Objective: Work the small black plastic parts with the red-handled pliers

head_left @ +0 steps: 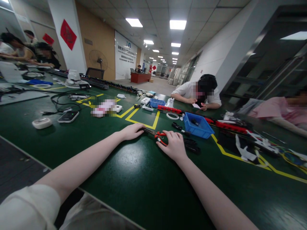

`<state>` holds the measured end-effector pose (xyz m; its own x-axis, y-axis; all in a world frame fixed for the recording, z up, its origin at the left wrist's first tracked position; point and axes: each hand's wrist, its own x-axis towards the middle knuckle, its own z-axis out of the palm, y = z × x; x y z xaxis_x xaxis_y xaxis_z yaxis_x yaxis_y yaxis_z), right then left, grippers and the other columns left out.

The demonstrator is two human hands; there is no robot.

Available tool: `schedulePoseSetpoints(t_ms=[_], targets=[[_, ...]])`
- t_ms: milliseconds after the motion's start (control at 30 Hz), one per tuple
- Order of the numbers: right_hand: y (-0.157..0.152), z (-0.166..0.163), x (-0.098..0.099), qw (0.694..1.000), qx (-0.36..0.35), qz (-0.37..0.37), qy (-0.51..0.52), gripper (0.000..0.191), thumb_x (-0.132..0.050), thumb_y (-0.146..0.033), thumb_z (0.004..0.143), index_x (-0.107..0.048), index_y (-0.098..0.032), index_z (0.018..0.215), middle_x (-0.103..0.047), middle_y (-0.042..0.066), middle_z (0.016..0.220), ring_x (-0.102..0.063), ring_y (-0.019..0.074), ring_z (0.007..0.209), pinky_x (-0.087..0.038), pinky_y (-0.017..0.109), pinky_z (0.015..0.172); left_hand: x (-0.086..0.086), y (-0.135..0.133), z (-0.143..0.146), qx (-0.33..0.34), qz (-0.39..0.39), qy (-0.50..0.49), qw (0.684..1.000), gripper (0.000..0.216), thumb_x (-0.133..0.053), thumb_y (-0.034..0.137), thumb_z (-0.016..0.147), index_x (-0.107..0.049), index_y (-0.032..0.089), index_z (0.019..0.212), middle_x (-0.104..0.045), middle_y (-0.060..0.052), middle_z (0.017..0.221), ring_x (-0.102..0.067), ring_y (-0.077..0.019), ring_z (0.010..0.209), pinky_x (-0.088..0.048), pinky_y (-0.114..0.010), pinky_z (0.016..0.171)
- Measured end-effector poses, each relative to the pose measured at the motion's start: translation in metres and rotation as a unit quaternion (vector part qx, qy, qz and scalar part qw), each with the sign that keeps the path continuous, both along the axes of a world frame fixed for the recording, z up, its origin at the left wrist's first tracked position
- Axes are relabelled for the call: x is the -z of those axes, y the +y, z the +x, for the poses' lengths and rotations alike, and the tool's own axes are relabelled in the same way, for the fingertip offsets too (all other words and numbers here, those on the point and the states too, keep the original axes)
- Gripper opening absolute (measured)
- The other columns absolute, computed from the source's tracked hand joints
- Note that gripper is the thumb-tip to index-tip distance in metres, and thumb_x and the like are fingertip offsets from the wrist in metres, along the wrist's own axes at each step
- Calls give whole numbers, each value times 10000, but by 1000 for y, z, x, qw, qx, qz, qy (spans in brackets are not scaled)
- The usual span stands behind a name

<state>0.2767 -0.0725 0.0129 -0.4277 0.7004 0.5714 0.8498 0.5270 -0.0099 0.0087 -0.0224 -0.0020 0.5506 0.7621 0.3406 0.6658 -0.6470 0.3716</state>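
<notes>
My right hand (174,143) is closed around the red handles of a pair of pliers (157,135), low over the green table. The jaws of the pliers point left, toward my left hand (133,131). My left hand's fingers are pinched together on a small dark piece (143,129) at the tips of the jaws. That piece is too small to name, and my fingers partly cover it. To the right of my right hand lie black-handled tools (178,127) and a blue bin (198,126) with a dark item inside.
Yellow tape (141,124) marks boxes on the table (124,191). To the left lie a white case (42,123), a phone-like device (68,117) and black cables (56,100). Red strips (230,125) and a white tape roll (172,116) lie right. A person (206,91) sits opposite.
</notes>
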Motion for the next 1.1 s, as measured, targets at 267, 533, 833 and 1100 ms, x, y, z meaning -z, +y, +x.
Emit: schedulePoseSetpoints(t_ms=[267,533,833,1100], targets=[[0,1,-1,998,-8,-7,58,443,-603,-476,790,-607,-173,1113,-679,98,1069,-597,261,1014,-356,405,936,-5,-3,1,45,-9,-30,998,310,-463,386,969,-644,186,1122,-651,-79,1152,-600,-213,1081,-456,-343,996],[0,1,-2,996,-11,-13,91,441,-631,-471,765,-623,-172,1088,-692,88,1048,-613,254,1001,-368,407,930,-3,0,1,69,47,-34,996,318,-444,349,982,-706,176,1030,-637,-92,1166,-579,-219,1122,-437,-348,1028],[-2,0,-4,997,-14,-6,73,438,-620,-457,773,-620,-167,1101,-688,94,1054,-606,260,1001,-366,411,936,2,3,-3,48,38,-41,997,291,-480,322,962,-712,171,1053,-565,-115,1297,-550,-242,1189,-413,-395,1077],[-3,0,-3,999,-6,4,47,450,-603,-461,787,-615,-162,1123,-683,95,1060,-605,255,992,-367,403,926,6,7,-4,55,31,-71,995,251,-497,215,936,-716,192,1056,-565,-106,1286,-561,-234,1180,-425,-399,1071]])
